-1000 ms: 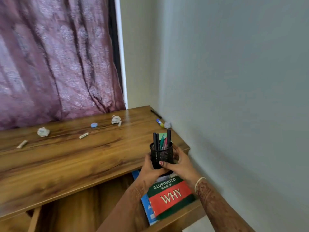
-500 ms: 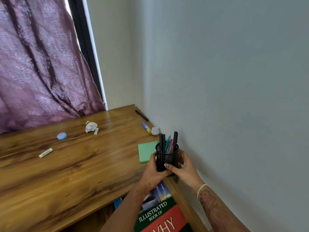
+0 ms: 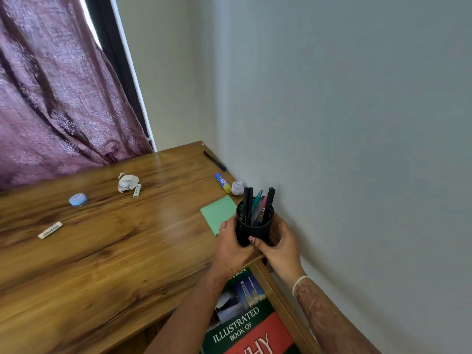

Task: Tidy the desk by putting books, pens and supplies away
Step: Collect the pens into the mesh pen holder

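A black mesh pen holder point(image 3: 254, 226) with several pens stands at the desk's right front corner, close to the wall. My left hand point(image 3: 229, 245) grips its left side and my right hand point(image 3: 279, 245) grips its right side. A green sticky pad point(image 3: 218, 213) lies just left of it. Behind it lie a blue and yellow glue stick point(image 3: 222, 182), a small crumpled paper point(image 3: 237, 187) and a black pen point(image 3: 214, 160) by the wall. A green and red book point(image 3: 245, 318) titled "Illustrated Book of Why" lies on the lower shelf.
On the wooden desk point(image 3: 102, 264) lie a crumpled paper ball point(image 3: 127, 182), a small white tube point(image 3: 137, 190), a round blue eraser point(image 3: 77, 199) and a white eraser point(image 3: 50, 230). A purple curtain point(image 3: 56, 98) hangs behind; a grey wall point(image 3: 344, 123) bounds the right.
Both hands have carried the pen holder up from in front of the shelf to the desk's right front corner beside the wall. The view has swung right and closer.
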Demonstrator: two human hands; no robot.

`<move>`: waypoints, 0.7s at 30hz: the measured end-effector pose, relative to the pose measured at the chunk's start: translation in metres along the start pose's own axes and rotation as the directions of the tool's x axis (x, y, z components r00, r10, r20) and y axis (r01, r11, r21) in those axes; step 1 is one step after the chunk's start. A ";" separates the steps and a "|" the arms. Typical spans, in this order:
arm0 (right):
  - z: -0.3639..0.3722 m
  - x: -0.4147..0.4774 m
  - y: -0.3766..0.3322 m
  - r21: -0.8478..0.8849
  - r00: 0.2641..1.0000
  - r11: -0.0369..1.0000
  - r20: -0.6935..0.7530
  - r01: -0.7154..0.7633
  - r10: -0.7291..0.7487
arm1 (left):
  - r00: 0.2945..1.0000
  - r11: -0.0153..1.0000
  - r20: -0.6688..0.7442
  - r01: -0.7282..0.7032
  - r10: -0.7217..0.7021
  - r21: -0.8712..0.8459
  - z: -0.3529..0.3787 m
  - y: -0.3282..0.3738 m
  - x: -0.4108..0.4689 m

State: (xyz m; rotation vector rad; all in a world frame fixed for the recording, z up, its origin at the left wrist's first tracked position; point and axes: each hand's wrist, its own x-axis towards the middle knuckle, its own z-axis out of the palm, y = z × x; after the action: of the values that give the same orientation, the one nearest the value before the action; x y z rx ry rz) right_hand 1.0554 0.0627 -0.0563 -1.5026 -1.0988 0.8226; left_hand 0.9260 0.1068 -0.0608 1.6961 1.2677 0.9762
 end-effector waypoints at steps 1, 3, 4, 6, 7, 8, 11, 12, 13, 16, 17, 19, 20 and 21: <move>0.001 -0.001 0.001 -0.003 1.000 1.000 -0.025 -0.003 0.003 | 1.000 0.999 -0.021 -0.001 0.001 0.038 0.000 0.001 0.000; 0.004 -0.003 0.002 -0.007 0.996 1.000 -0.083 -0.016 0.016 | 0.999 0.999 -0.037 0.017 -0.015 0.052 0.001 0.001 0.001; 0.005 -0.004 0.003 -0.009 0.993 1.000 -0.113 -0.027 0.026 | 0.999 0.999 -0.039 0.026 -0.025 0.042 0.002 0.000 0.001; 0.007 -0.006 0.004 0.003 0.986 0.999 -0.162 -0.045 0.045 | 0.998 0.998 -0.029 0.051 -0.050 0.025 0.004 -0.001 0.001; 0.008 -0.006 0.005 0.008 0.982 0.998 -0.180 -0.054 0.055 | 0.998 0.998 -0.024 0.063 -0.063 0.020 0.004 -0.002 0.000; 0.008 -0.007 0.007 0.010 0.979 0.998 -0.195 -0.061 0.062 | 0.997 0.997 -0.026 0.076 -0.076 0.012 0.005 -0.002 0.000; 0.009 -0.007 0.007 0.007 0.975 0.998 -0.212 -0.065 0.065 | 0.994 0.995 -0.049 0.100 -0.099 0.023 0.007 -0.003 0.000; 0.009 -0.008 0.007 0.002 0.976 0.998 -0.210 -0.066 0.065 | 0.993 0.994 -0.055 0.103 -0.101 0.031 0.007 -0.003 0.000; 0.009 -0.008 0.006 0.000 0.976 0.998 -0.207 -0.066 0.064 | 0.993 0.994 -0.062 0.106 -0.104 0.038 0.008 -0.002 0.000; 0.007 -0.007 0.002 -0.011 0.977 0.998 -0.206 -0.063 0.059 | 0.991 0.992 -0.083 0.114 -0.109 0.051 0.010 0.001 0.000; 0.006 -0.007 0.000 -0.017 0.978 0.998 -0.200 -0.060 0.055 | 0.991 0.992 -0.086 0.111 -0.106 0.061 0.010 0.003 0.000; 0.003 -0.006 -0.005 -0.019 0.983 0.998 -0.177 -0.052 0.048 | 0.991 0.991 -0.089 0.106 -0.099 0.086 0.011 0.006 0.000; 0.001 -0.006 -0.007 -0.020 0.985 0.999 -0.169 -0.048 0.044 | 0.991 0.989 -0.094 0.103 -0.093 0.103 0.012 0.008 0.001; 0.000 -0.007 -0.008 -0.023 0.985 0.999 -0.166 -0.045 0.041 | 0.991 0.988 -0.102 0.099 -0.087 0.117 0.012 0.010 0.001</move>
State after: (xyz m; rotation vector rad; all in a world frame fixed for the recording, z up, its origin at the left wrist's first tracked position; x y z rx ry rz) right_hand 1.0511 0.0565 -0.0484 -1.5919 -0.9599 0.7011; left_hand 0.9402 0.1041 -0.0565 1.6815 1.4836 0.9522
